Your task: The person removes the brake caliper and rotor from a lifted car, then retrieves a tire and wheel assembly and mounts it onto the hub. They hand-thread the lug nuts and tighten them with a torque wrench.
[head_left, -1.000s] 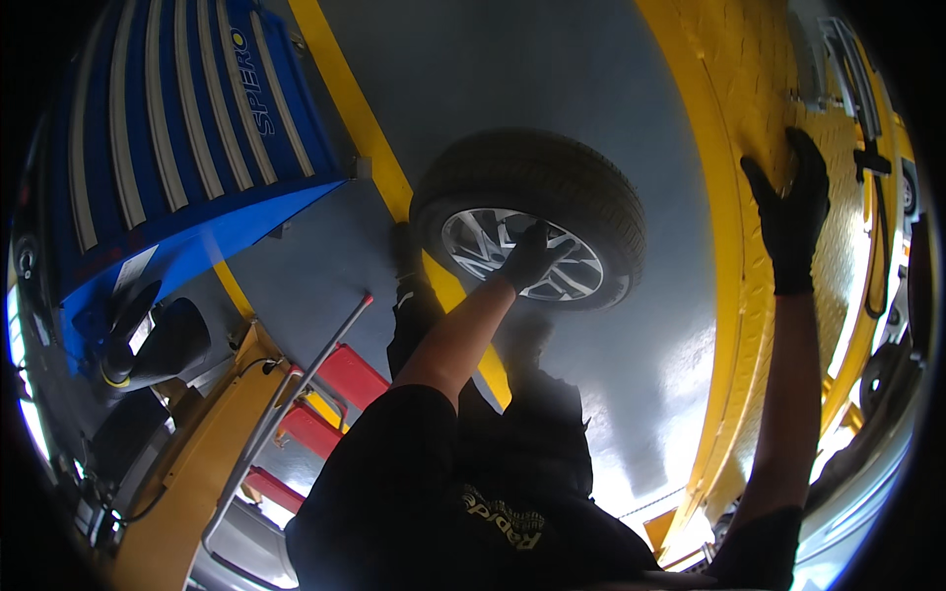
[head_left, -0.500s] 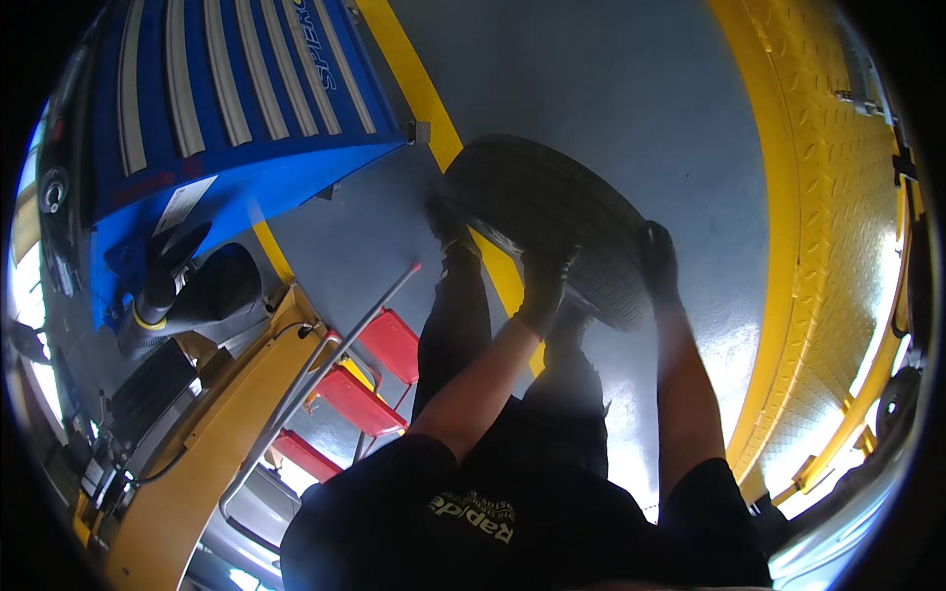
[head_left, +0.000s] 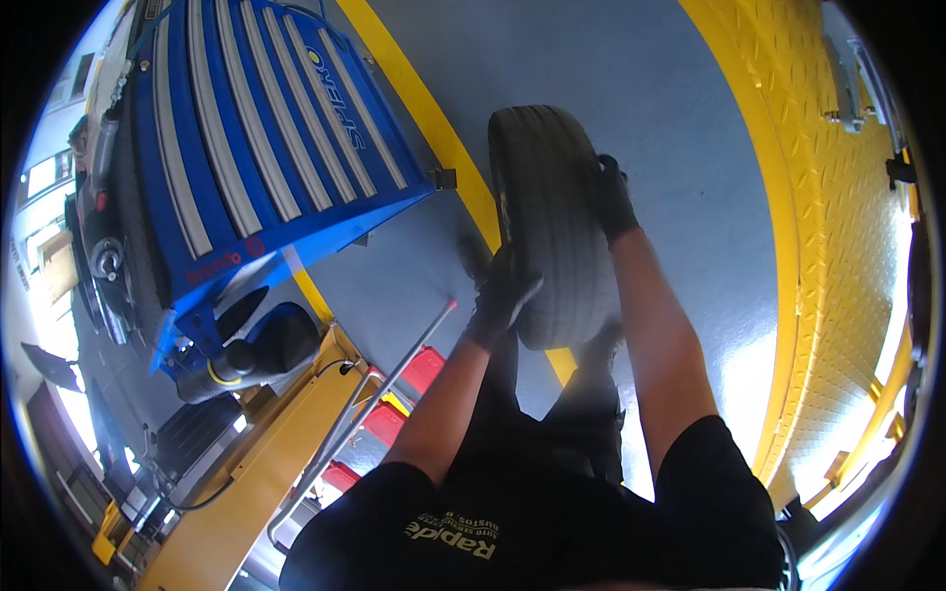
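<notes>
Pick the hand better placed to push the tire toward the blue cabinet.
Probably right: the right hand lies against the right side of the tire, away from the blue cabinet; the left hand is on its cabinet-facing side.

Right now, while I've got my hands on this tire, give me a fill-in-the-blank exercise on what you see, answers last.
1. Your left hand and right hand touch the tire, both wearing dark ____.
2. The cabinet with silver strips has a ____ body.
3. The floor stripe passing between cabinet and tire is ____.
4. In this view, the textured metal plate lies to the tire's ____.

Missing words: gloves; blue; yellow; right.
</notes>
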### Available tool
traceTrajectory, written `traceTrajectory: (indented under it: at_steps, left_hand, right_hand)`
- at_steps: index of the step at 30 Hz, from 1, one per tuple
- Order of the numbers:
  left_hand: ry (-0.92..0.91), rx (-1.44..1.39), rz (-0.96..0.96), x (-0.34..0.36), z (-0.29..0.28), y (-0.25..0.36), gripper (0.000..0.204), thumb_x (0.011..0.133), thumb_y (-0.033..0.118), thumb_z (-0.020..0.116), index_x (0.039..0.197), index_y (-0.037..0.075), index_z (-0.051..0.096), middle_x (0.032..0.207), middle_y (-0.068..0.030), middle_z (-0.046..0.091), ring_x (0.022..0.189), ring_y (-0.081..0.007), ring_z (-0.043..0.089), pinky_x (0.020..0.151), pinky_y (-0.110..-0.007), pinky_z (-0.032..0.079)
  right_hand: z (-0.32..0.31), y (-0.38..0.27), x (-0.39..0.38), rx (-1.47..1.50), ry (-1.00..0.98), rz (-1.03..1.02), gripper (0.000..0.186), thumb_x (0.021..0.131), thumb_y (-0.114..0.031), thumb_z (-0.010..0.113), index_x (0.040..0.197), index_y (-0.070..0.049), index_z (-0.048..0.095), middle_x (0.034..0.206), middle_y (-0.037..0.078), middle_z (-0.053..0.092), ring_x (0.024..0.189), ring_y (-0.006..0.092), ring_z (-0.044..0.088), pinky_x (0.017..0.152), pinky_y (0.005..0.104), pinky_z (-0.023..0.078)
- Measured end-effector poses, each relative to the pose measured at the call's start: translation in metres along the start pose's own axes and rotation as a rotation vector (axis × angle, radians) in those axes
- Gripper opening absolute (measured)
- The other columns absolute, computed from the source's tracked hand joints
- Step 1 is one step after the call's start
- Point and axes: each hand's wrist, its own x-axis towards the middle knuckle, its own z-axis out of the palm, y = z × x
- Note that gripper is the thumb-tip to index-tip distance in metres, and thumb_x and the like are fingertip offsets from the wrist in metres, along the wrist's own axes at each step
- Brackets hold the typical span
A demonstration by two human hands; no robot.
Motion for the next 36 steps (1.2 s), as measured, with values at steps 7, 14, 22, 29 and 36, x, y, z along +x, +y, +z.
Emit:
traceTrajectory:
  at_steps: [7,14,22,29,36]
  left_hand:
    - [0.106,-0.120,-0.175,0.120,-0.122,0.094,0.106,0.087,0.029,0.086,0.163,-0.004,0.019,0.161,-0.0273,0.038,0.150,-0.0351,0.040,0.123,-0.040,0.034]
    - [0.312,0.017,-0.122,0.213,-0.124,0.076,0.096,0.093,0.042,0.079,0.157,-0.009,0.030,0.155,-0.0295,0.047,0.144,-0.0394,0.048,0.120,-0.043,0.038]
    - [0.271,-0.307,-0.268,0.218,-0.113,0.104,0.072,0.100,0.036,0.072,0.153,-0.002,0.041,0.155,-0.0198,0.047,0.144,-0.0372,0.046,0.124,-0.041,0.034]
    - [0.459,-0.011,-0.253,0.328,-0.141,0.076,0.094,0.100,0.050,0.068,0.161,-0.008,0.025,0.164,-0.0280,0.035,0.152,-0.0415,0.036,0.128,-0.045,0.026]
    - [0.491,0.116,-0.179,0.452,-0.203,0.128,0.104,0.095,0.055,0.072,0.162,-0.007,0.023,0.167,-0.0280,0.031,0.155,-0.0394,0.033,0.128,-0.042,0.026]
  right_hand:
    - [0.031,-0.051,-0.108,-0.057,-0.107,-0.361,0.078,0.100,-0.034,0.068,0.161,-0.002,0.030,0.144,0.034,0.052,0.130,0.0519,0.054,0.108,0.0554,0.047]
    - [0.038,-0.163,-0.035,-0.173,-0.187,-0.021,0.091,0.105,-0.043,0.057,0.167,-0.004,0.003,0.148,0.035,0.048,0.137,0.0503,0.051,0.111,0.0580,0.044]
    - [0.017,-0.231,0.170,0.031,-0.257,-0.424,0.052,0.108,-0.026,0.055,0.148,0.003,0.040,0.139,0.043,0.050,0.126,0.0511,0.058,0.107,0.0541,0.049]
    - [0.004,-0.131,0.176,0.098,-0.438,-0.463,0.072,0.104,-0.044,0.066,0.154,-0.001,0.039,0.139,0.025,0.059,0.118,0.0352,0.063,0.102,0.0433,0.052]
    - [-0.060,-0.141,0.163,0.141,-0.482,-0.156,0.071,0.103,-0.047,0.067,0.151,0.000,0.044,0.138,0.023,0.062,0.122,0.0310,0.064,0.099,0.0400,0.054]
